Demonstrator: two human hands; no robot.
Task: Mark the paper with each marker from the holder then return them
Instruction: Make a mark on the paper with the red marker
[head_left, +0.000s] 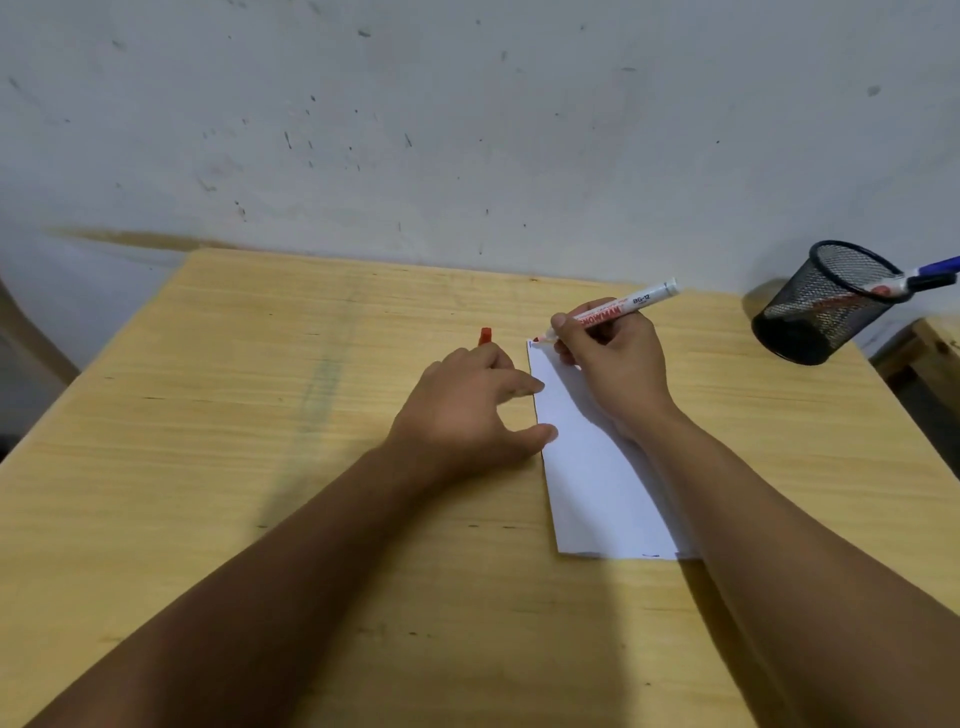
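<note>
Gripping the red marker (613, 310), right hand (618, 369) sets its tip at the paper (587, 467) far-left corner, barrel angled up-right; left hand (467, 410) pins the edge, fingers curled round the red cap (485, 336).

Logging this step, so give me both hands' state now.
Left hand: closed on the red cap, fingertips pinning the paper.
Right hand: closed on the red marker, tip at the paper.

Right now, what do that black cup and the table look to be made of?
The holder looks like black wire mesh, probably metal: you can see through its fine grid, and its rim is a solid band. The table seems pale wood or a wood-look laminate, with long grain lines and a dull sheen.
</note>
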